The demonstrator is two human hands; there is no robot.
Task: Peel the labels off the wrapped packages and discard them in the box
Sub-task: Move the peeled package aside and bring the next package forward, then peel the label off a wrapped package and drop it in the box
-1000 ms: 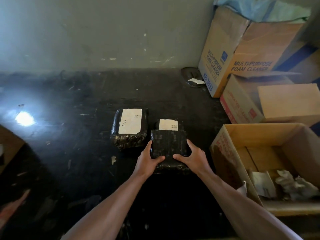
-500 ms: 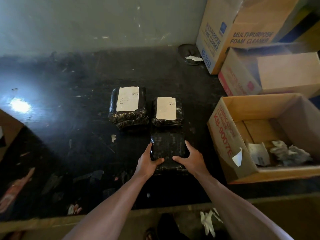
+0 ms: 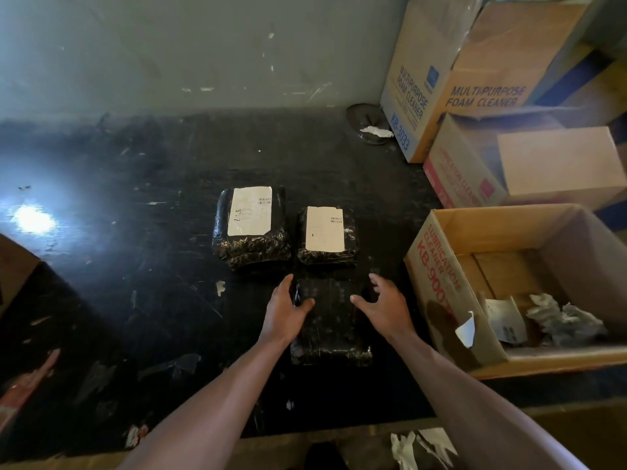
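Observation:
An unlabelled black wrapped package [image 3: 330, 320] lies flat on the dark table [image 3: 135, 266] close to me. My left hand [image 3: 284, 308] holds its left edge, thumb on top and fingers down the side. My right hand [image 3: 385, 301] hovers at its right edge with fingers spread and gripping nothing. Behind it sit two more black packages: a larger package [image 3: 251, 247] bearing a white label [image 3: 250, 210], and a smaller package [image 3: 327, 256] bearing a white label [image 3: 324, 228]. The open cardboard box [image 3: 437, 276] stands to the right, with crumpled peeled labels [image 3: 563, 318] inside.
Stacked foam-cleaner cartons [image 3: 427, 83] and a lower carton [image 3: 556, 164] fill the back right corner. A dark round dish [image 3: 368, 127] sits by the wall. Paper scraps [image 3: 420, 446] lie on the floor below the table's front edge. A bright glare spot [image 3: 32, 220] marks the left side.
The package came down toward me and now lies in front of the smaller labelled one. My right hand has loosened and opened off its right edge; the view tilted downward.

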